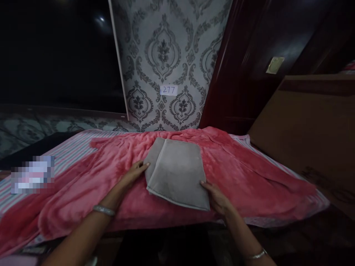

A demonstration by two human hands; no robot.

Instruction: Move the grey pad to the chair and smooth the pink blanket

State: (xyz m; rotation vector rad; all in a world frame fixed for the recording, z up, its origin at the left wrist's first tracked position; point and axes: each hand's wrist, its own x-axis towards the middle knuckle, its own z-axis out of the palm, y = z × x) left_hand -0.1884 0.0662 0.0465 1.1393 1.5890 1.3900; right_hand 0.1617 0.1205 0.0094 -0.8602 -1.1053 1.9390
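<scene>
A folded grey towel (pixel 177 170) lies on a pink fleece blanket (pixel 249 173) spread over a bed. My left hand (pixel 134 173) rests flat on the blanket, its stretched fingertips touching the towel's left edge. At the towel's near right corner sits my right hand (pixel 216 197), thumb on top of the cloth and the other fingers tucked under the edge. Each wrist bears a silver bangle.
Beneath the blanket shows a striped sheet (pixel 69 147). Behind the bed is patterned grey wallpaper with a small label reading 277 (pixel 168 89). A dark wooden door (pixel 263 55) and a brown board (pixel 305 129) stand at the right. A dark screen (pixel 55 55) fills the upper left.
</scene>
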